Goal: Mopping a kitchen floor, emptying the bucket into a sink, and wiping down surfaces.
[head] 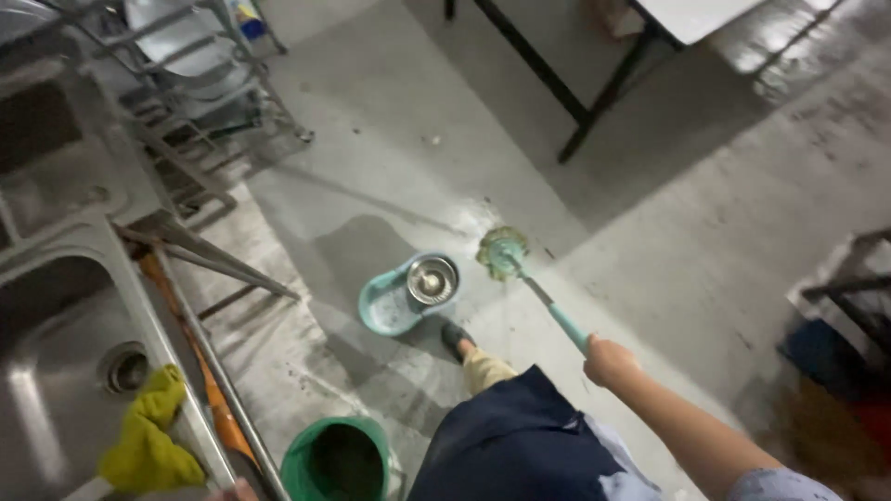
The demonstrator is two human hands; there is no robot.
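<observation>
My right hand (609,360) grips the teal handle of a spin mop (548,303). The round greenish mop head (502,252) hangs just above the wet concrete floor, right of a teal mop bucket (385,306) with a steel spinner basket (432,279). My foot (456,339) stands just below the bucket. A fingertip-sized bit of what may be my left hand (237,489) shows at the bottom edge near the sink front; what it does is hidden.
A steel double sink (56,325) runs along the left with a yellow cloth (148,436) on its rim. A green bucket (336,459) stands below it. Metal racks (195,83) are at the top left, black table legs (594,102) at the top right, dark crates (835,353) at the right.
</observation>
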